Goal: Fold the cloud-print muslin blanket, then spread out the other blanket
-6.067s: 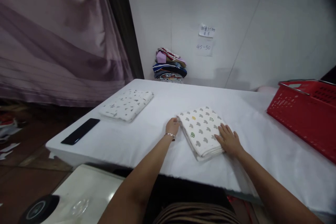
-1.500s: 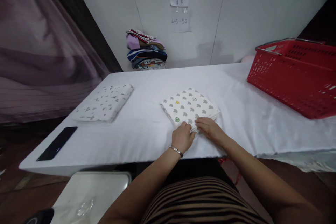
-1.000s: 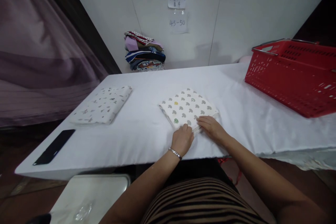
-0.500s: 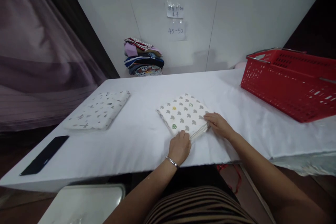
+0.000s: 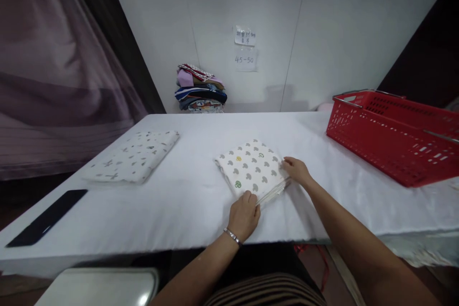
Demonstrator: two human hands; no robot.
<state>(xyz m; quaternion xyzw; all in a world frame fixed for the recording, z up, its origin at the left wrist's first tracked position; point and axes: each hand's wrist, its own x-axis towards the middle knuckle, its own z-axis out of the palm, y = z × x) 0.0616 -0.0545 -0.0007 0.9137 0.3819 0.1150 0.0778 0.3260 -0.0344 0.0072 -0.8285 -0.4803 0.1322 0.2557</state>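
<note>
Hands: 2, both on the 1 folded mushroom-print cloth (image 5: 253, 169).
Left hand (image 5: 244, 215): closed, fingers curled over the cloth's near corner and gripping it; 1 silver bracelet (image 5: 233, 236) at the wrist.
Right hand (image 5: 297, 169): partly open, fingers bent and touching the right corner; whether it pinches the fabric, I cannot tell.
Mushroom-print cloth: lies flat near the middle of the 1 white-covered table (image 5: 172, 201), layers showing along its near right edge; 1 yellow and 2 green mushrooms among the grey.
Leaf-print cloth (image 5: 134, 158): 1, folded, on the table's left side, well apart from the hands.
Black flat object (image 5: 46, 217): 1, at the near left of the table.
Red basket (image 5: 390, 138): 1, upright on the right side, 2 metal handles.
Fabric stack (image 5: 201, 91): 1, beyond the far edge, by the wall.
Paper signs: 2 on the wall, the upper sheet (image 5: 245, 37) above the lower sheet (image 5: 245, 60), which reads 45-50.
</note>
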